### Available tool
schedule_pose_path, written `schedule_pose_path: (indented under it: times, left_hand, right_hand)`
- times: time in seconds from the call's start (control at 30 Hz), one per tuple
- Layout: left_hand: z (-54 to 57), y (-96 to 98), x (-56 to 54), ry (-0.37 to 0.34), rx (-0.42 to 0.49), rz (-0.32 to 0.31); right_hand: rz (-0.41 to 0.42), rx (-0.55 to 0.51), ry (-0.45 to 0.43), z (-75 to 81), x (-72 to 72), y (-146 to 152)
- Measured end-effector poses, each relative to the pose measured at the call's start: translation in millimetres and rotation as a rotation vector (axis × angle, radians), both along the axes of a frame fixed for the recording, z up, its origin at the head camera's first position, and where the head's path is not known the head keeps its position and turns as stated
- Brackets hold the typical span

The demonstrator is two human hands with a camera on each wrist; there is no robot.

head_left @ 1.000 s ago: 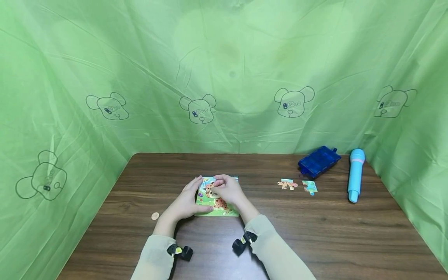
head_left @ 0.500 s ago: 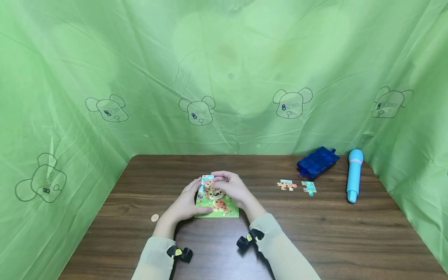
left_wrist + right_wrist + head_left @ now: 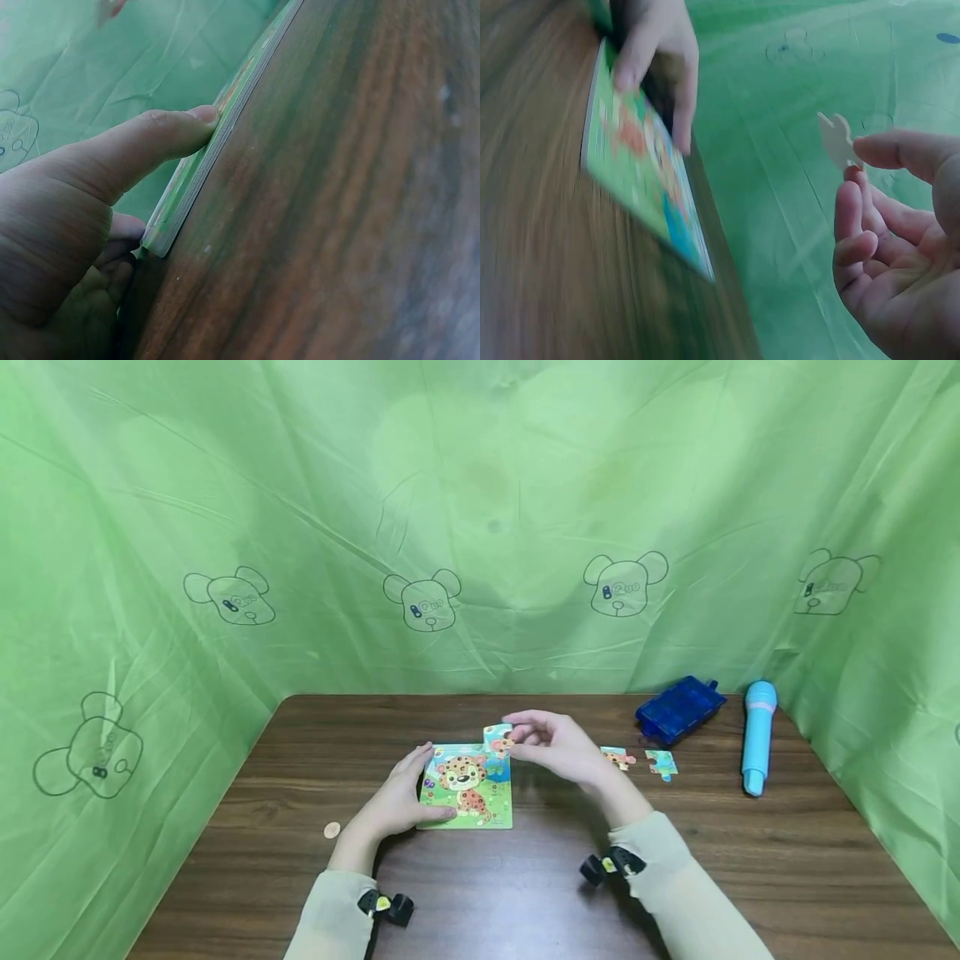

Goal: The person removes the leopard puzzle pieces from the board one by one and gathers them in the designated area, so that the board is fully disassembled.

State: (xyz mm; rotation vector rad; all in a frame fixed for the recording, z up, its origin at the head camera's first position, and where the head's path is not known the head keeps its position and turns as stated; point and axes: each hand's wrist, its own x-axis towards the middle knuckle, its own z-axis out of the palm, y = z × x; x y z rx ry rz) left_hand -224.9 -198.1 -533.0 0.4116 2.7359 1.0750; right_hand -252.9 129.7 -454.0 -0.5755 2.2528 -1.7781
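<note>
In the head view a square puzzle board (image 3: 471, 797) with a spotted cub on green and blue lies flat on the table. My left hand (image 3: 393, 802) rests at its left side, the thumb pressing on the near part and the straight fingers along the left edge. In the left wrist view the thumb (image 3: 161, 139) touches the board's top. Just above the board's far right corner, my right hand (image 3: 558, 747) pinches a jigsaw piece (image 3: 495, 737) between thumb and fingertips. Its plain pale back (image 3: 836, 141) shows in the right wrist view.
Two other jigsaw pieces lie right of the board, one spotted (image 3: 618, 757), one blue-green (image 3: 662, 764). Behind them are a dark blue translucent box (image 3: 681, 708) and a light blue toy microphone (image 3: 759, 739). A small pale disc (image 3: 332, 830) lies left. Green cloth (image 3: 525, 527) surrounds the wooden table.
My right hand has moved from over the board to the right and away, lifting the jigsaw piece with it. My left hand has stayed at the board's left side.
</note>
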Motion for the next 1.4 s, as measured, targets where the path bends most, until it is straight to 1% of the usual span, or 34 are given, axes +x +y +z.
schedule_pose_path:
  times: [0.2, 0.37, 0.53, 0.63, 0.77, 0.83, 1.0, 1.07, 1.2, 1.4]
  left_hand:
    - [0.4, 0.4, 0.6, 0.006, 0.005, -0.001]
    - [0.7, -0.1, 1.5, 0.002, 0.009, -0.001]
    - [0.3, -0.6, 1.9, 0.005, 0.003, 0.001]
    - [-0.2, -0.6, 1.7, 0.012, 0.003, 0.000]
    - [-2.0, -1.2, 0.8, 0.012, 0.001, -0.001]
    - [-2.4, -1.3, 0.5, 0.009, -0.001, -0.003]
    - [-2.8, -1.8, 1.0, 0.022, 0.007, -0.005]
    - [-2.8, -1.7, 1.1, 0.021, 0.008, -0.006]
    - [-3.0, -1.3, 0.4, 0.010, 0.001, -0.008]
    - [-0.6, -0.3, -0.3, 0.006, 0.000, -0.009]
  right_hand:
    - [0.004, 0.127, 0.121, -7.2, 0.6, 52.7]
    - [-0.017, 0.178, 0.144, -14.8, -1.6, 84.3]
    - [-0.043, 0.219, 0.149, -23.7, -7.4, 103.6]
    - [-0.072, 0.264, 0.171, -30.5, -10.1, 109.3]
    - [-0.132, 0.367, 0.200, -39.0, -12.3, 110.6]
    - [-0.148, 0.403, 0.206, -41.9, -12.9, 109.8]
    - [-0.129, 0.422, 0.219, -46.9, -13.0, 105.1]
    - [-0.114, 0.437, 0.242, -48.6, -12.7, 103.1]
    - [-0.112, 0.499, 0.301, -52.2, -12.7, 100.6]
    - [-0.130, 0.583, 0.383, -55.2, -13.7, 99.3]
